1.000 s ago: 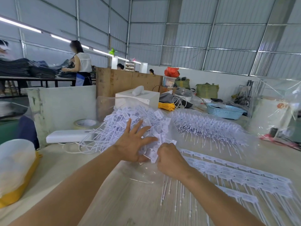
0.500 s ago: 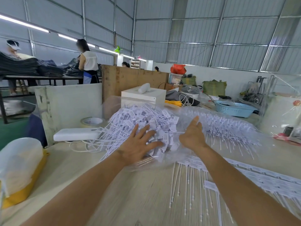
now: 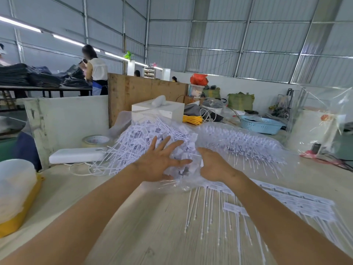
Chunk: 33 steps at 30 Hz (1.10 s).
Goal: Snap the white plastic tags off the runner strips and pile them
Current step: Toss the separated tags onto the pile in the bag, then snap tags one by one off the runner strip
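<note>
Over the middle of the tabletop (image 3: 118,217), head view, the only one we have: both hands are at the pile of loose tags (image 3: 145,138). Left hand (image 3: 159,163) lies flat on the near slope of that heap, fingers spread wide and straight, pressing rather than holding. Right hand (image 3: 214,165) sits just beside it at the clear plastic bag (image 3: 191,180) under the heap's near edge; its fingers are turned away from the camera, so I cannot tell whether that grip is pinching the film or only resting.

Runner strips (image 3: 298,201) with tags not yet snapped off lie to the right under the right forearm, thin tails fanned toward the viewer. A second bagged bundle (image 3: 244,142) sits behind them.

Now the risks, as I judge them. That heap is tall and loose, tails sticking out everywhere; a hard push from the flat hand could spill tags left toward the white slab (image 3: 76,155) and tape roll (image 3: 96,140). Tugging the slippery bag could slide the whole pile. And the right forearm, sweeping back, could drag or tangle the waiting strips.
</note>
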Motion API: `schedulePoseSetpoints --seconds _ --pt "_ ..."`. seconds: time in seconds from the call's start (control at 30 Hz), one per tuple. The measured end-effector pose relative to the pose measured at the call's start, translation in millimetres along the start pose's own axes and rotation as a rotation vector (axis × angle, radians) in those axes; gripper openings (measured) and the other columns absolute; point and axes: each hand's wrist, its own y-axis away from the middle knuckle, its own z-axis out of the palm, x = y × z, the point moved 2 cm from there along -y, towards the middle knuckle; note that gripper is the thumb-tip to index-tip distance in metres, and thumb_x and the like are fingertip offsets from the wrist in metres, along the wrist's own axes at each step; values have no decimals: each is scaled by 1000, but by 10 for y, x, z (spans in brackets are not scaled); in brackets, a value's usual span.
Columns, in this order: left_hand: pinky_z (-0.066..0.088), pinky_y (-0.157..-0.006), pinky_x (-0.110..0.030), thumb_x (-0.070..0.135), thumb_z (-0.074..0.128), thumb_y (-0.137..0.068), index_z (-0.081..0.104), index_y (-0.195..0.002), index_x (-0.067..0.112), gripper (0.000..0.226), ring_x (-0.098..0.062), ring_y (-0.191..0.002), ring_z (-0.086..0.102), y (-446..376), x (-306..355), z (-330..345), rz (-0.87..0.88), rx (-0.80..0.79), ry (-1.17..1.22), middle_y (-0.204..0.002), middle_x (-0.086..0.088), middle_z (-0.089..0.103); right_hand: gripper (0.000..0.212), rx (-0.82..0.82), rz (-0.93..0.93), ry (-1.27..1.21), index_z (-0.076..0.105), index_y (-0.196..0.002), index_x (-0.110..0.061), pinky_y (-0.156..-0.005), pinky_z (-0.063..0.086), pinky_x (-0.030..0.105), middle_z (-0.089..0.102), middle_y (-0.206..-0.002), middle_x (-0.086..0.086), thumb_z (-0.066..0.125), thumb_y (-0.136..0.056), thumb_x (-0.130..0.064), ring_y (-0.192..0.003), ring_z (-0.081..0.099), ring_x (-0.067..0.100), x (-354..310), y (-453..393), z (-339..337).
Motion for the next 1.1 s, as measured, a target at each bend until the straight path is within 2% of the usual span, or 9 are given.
schedulePoseSetpoints --seconds 0.1,0.27,0.37,0.5,0.57,0.63,0.7,0.87,1.1 --pt "-3 -110 -64 63 32 -91 -11 -143 50 69 -39 -141 -17 42 78 24 -2 -132 -21 -156 -2 -21 59 -80 13 152 27 -145 -8 -109 33 38 31 -149 14 52 -91 -9 -134 34 34 16 99 87" --pt "-2 -111 -65 70 32 -86 -17 -142 46 78 -37 -141 -20 120 136 -18 0 -181 9 -156 2 -24 73 39 -63 69 12 -152 -19 -112 28 37 5 -160 5 50 -91 -4 -143 21 28 -55 299 -39" --pt "-9 -109 -64 70 44 -82 -2 -144 50 81 -32 -140 -26 126 89 -215 -33 -233 104 -155 5 -25 59 182 -137 -23 32 -147 -16 -108 30 26 28 -154 6 51 -92 -5 -136 35 22 3 554 -260" --pt "-10 -111 -57 52 67 -78 21 -143 49 80 -20 -143 -20 98 38 -595 -109 -314 417 -157 11 -8 32 399 -85 -227 63 -120 -11 -75 41 9 66 -114 3 55 -90 -4 -88 58 12 445 1087 -574" --pt "7 -116 -39 35 70 -82 36 -140 39 68 -19 -145 9 60 104 -810 -123 -144 589 -156 5 19 25 405 38 -225 68 -111 -8 -75 42 7 68 -103 1 55 -90 -3 -85 59 10 817 1345 -664" --pt "25 -100 -16 22 69 -83 54 -130 26 49 -17 -128 43 -10 331 -1004 -81 176 674 -140 -1 48 25 325 209 -186 69 -107 -4 -87 47 21 69 -102 7 54 -88 1 -90 64 20 1204 1573 -663" --pt "32 -85 -13 20 68 -84 65 -119 22 35 -12 -107 55 -108 736 -1138 17 292 749 -119 2 62 23 265 327 -158 70 -103 0 -92 47 31 69 -103 15 56 -85 3 -94 64 27 1505 1750 -578" --pt "40 -81 -16 19 59 -90 71 -108 19 21 -10 -97 59 -565 1809 -967 240 -1 788 -106 4 68 19 234 334 -132 73 -97 -6 -82 40 14 71 -102 7 57 -86 -3 -95 63 17 1753 1877 -308" --pt "44 -68 -27 48 70 -78 62 -71 24 27 -8 -68 55 -955 2129 -633 189 -279 932 -70 10 58 21 110 221 -72 70 -97 -10 -73 33 14 65 -95 0 51 -88 -8 -89 56 14 1788 1832 -183"
